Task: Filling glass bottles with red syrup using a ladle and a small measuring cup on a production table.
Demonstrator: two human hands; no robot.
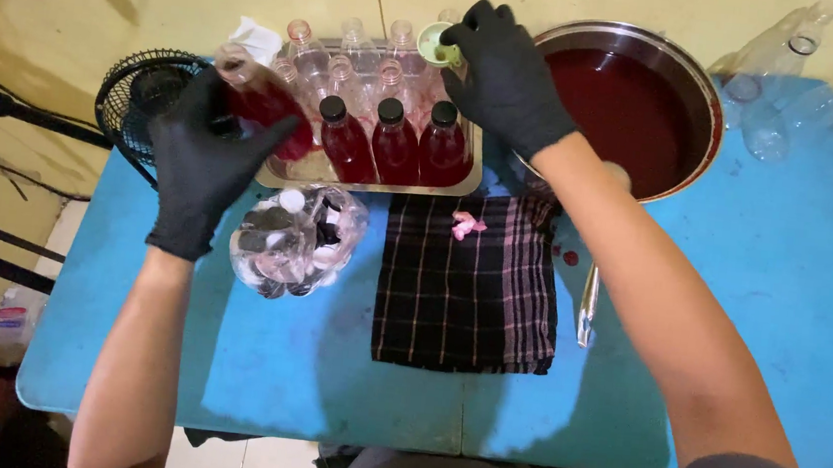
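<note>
At the left end of the metal tray (pixel 365 185), my left hand (pixel 204 160) has its grip wrapped around the body of a small plastic bottle (pixel 259 100) filled with red liquid, tilted and uncapped as far as I can tell. My right hand (pixel 506 76) reaches over the tray's far edge, its grip pinched narrow on a pale green funnel (pixel 440 43) — both hands wear black gloves.

I judge the filled bottle fairly heavy for its size, thin-walled and soft, so squeezing it could push liquid out of the open neck; holding it around the middle of the body, upright, looks safest. Wet plastic against a glove may be slippery too.

Inside the tray stand three capped red bottles (pixel 395 144) in front, with empty clear bottles (pixel 357 53) behind. Just right of the tray sits a large pot (pixel 702 88) of dark red liquid. Nearer me on the blue table (pixel 763 294) lie a bag of bottle caps (pixel 298 239) and a dark checked cloth (pixel 467 284).
</note>
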